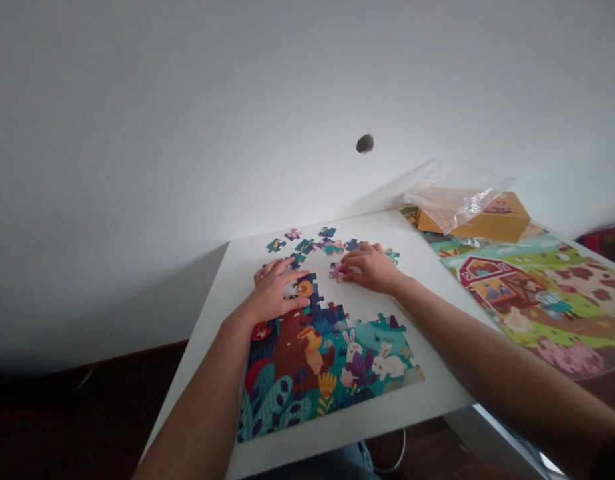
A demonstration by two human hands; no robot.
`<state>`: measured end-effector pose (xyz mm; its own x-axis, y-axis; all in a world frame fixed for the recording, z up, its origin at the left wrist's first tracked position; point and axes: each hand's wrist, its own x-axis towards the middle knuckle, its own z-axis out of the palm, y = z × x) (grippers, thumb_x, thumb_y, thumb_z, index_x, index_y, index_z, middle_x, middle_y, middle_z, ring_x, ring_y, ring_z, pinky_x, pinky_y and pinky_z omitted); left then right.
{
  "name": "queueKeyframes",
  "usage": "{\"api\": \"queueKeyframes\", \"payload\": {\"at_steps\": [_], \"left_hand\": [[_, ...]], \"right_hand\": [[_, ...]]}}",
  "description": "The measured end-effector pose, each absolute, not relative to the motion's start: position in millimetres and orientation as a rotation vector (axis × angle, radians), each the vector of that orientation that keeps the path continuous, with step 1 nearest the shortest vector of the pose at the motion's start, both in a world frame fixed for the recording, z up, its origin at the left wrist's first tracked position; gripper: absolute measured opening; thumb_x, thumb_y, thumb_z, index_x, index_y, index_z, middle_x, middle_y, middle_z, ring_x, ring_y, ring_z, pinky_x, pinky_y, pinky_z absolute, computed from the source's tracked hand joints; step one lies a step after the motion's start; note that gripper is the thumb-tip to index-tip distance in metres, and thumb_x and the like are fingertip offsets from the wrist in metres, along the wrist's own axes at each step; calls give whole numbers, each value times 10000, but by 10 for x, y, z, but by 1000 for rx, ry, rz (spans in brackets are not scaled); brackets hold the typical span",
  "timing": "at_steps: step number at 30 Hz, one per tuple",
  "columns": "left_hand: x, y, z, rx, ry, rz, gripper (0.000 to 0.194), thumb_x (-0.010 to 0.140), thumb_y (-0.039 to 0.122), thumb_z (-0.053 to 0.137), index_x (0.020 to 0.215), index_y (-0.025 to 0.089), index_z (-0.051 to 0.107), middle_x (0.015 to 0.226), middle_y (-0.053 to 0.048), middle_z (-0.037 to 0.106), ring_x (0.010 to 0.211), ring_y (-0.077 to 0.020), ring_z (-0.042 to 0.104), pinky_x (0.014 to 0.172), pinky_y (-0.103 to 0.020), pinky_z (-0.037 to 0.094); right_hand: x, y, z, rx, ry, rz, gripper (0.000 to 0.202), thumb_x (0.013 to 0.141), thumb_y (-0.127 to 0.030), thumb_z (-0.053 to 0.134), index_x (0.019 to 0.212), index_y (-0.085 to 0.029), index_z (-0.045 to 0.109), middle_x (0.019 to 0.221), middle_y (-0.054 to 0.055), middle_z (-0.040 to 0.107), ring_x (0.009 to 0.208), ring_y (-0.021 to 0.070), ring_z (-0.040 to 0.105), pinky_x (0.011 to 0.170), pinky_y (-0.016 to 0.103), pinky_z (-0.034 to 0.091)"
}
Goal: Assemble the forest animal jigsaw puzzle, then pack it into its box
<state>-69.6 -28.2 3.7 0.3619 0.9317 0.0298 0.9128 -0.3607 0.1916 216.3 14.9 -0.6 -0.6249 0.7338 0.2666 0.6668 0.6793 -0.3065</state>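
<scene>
A partly joined jigsaw puzzle (337, 367) with a bear, rabbits and dark leaves lies on the white table (297, 453). My left hand (275, 290) rests over its upper left corner, fingers spread, and hides some of the joined pieces. Between the thumb and fingers of my right hand (371, 268) is a purple-pink puzzle piece (334, 271), just right of the puzzle's upper part and apart from it. Several loose puzzle pieces (304, 245) are scattered beyond both hands, some of them partly covered by my fingers.
To the right lies a finished-looking farm picture (552, 300) with a barn, a cow and pigs. A yellow-orange box (497, 223) sits at its far end, with a clear plastic bag (457, 193) over it. Behind the table rises a white wall (187, 120) with a round hole.
</scene>
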Motion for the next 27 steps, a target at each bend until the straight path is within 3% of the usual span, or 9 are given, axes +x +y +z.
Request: {"api": "queueKeyframes", "payload": {"at_steps": [7,14,27], "left_hand": [[-720,-271,12,2481,1667,208,698,742,726,613,1346,377,570,1564,-61,336,1408,-399,273,1121,-582,223],[-690,-279,16,2492,1678,213,681,748,689,635,1336,350,584,1561,-72,343,1405,-403,272,1117,-589,231],[-646,-287,29,2509,1656,234,669,741,638,665,1323,316,595,1551,-73,363,1416,-372,273,1138,-561,225]], "right_hand": [[2303,90,102,-978,-2535,428,333,827,-520,687,1030,-259,728,1072,57,724,997,258,528,858,379,286],[2100,-61,35,-750,-2566,475,228,880,-405,657,1018,-243,739,1094,74,696,1003,230,568,893,377,325],[2049,-29,-92,-706,-2553,460,221,926,-385,606,1082,-301,739,1151,83,653,1048,228,569,927,388,364]]}}
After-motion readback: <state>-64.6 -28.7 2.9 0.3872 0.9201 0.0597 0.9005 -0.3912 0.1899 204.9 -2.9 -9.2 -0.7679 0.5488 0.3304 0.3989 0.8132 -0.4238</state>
